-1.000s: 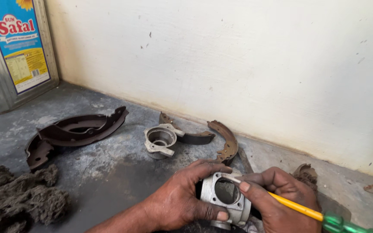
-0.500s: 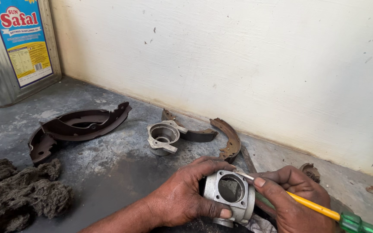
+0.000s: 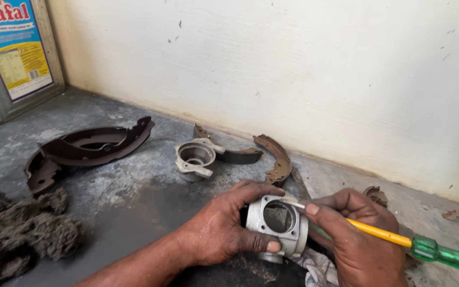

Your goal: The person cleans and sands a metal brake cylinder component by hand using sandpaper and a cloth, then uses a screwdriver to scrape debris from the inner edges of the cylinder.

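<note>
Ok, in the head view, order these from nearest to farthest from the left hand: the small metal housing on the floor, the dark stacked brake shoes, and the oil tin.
From the left hand:
1. Small metal housing, just beyond.
2. Dark stacked brake shoes, farther left.
3. Oil tin, far left corner.

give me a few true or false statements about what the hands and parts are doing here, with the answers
1. The left hand grips a round metal housing. True.
2. The right hand holds a hammer. False: it holds a screwdriver with a yellow shaft and green handle, its tip at the housing's rim.
3. A second, smaller metal part lies on the floor beyond the hands. True.
4. The curved brake shoes are stacked on top of the tin can. False: they lie on the floor, apart from the can.
5. A wad of dark fibre waste sits to the left of the hands. True.
</note>
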